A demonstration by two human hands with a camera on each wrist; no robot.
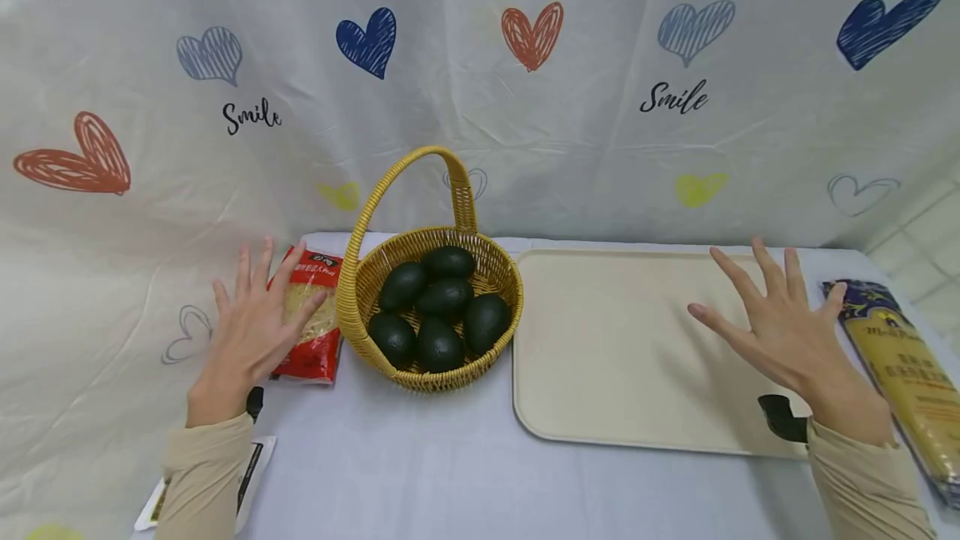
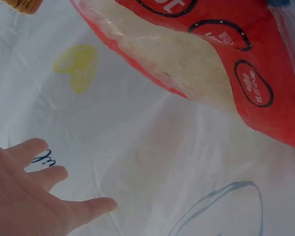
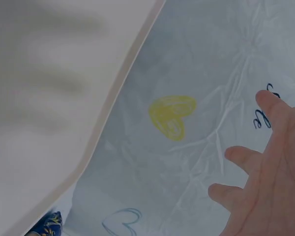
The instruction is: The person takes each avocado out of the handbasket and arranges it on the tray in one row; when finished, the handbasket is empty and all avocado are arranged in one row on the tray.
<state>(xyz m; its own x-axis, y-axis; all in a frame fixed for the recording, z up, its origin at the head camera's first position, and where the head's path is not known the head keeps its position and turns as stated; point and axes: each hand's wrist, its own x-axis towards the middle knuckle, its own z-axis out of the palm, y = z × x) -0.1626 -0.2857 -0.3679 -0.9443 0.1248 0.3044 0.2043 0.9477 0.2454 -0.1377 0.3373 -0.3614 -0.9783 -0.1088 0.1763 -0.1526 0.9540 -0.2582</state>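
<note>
My left hand (image 1: 251, 319) hovers open, fingers spread, over the left side of the table, its fingertips above a red packet of pale noodles (image 1: 311, 319). That packet (image 2: 206, 64) fills the top of the left wrist view, with my left hand (image 2: 34, 196) below it holding nothing. My right hand (image 1: 772, 315) is open with fingers splayed above the right part of a cream tray (image 1: 600, 357). The right wrist view shows my right hand (image 3: 265, 182) empty beside the tray's edge (image 3: 88, 147). A yellow wicker basket (image 1: 352, 298) with several dark avocados (image 1: 442, 307) stands between the hands.
A long blue and yellow packet (image 1: 907, 373) lies along the table's right edge. A white card or packet (image 1: 251, 473) lies under my left sleeve at the front left. A white sheet printed with hearts (image 1: 532, 32) hangs behind the table.
</note>
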